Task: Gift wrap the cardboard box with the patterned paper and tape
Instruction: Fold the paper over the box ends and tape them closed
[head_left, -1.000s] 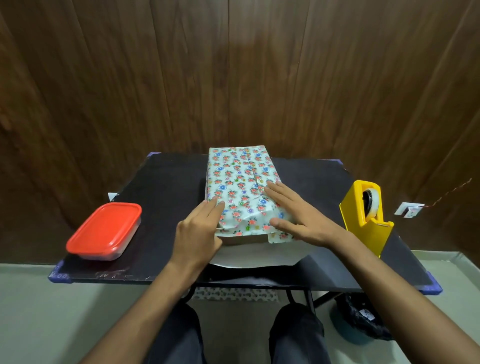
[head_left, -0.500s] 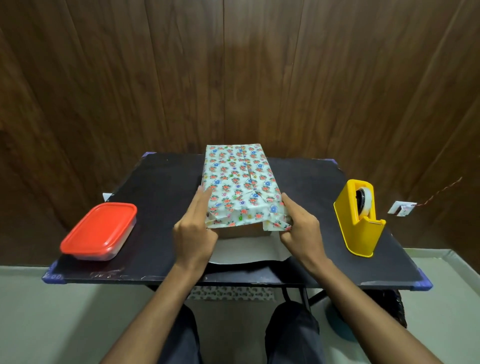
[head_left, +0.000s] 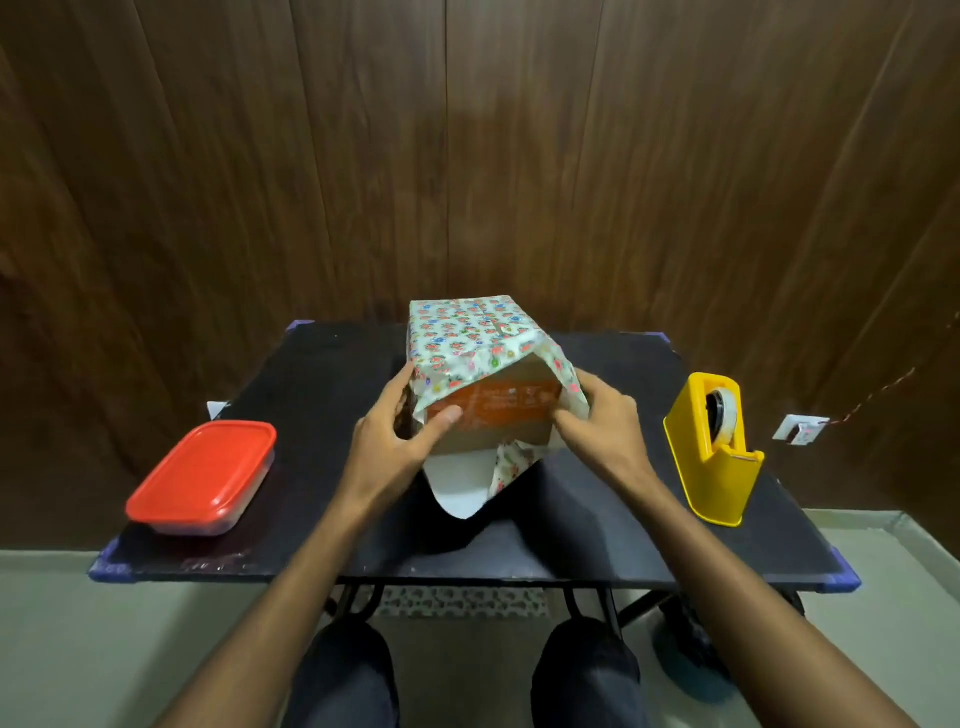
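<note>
The cardboard box (head_left: 493, 410) stands on the black desk (head_left: 597, 519), near its middle, with its near end tipped up toward the camera. The patterned paper (head_left: 467, 338) covers its top and sides, so only the open near end shows bare cardboard with an orange printed band; the print is too small to read. The far end of the box is hidden behind its own bulk.

The left hand (head_left: 400, 441) holds the box's left near corner: its thumb presses on the orange band, and its fingers curl round the papered side, partly out of sight. The right hand (head_left: 602, 421) pinches the paper flap at the box's right near corner; its fingertips are hidden in the fold.

Below the box a loose white-backed flap of paper lies on the desk, one corner turned to show the pattern.

The yellow tape dispenser (head_left: 714, 447) stands well to the right of the box. A red-lidded container (head_left: 202, 478) sits well to the left of it.
</note>
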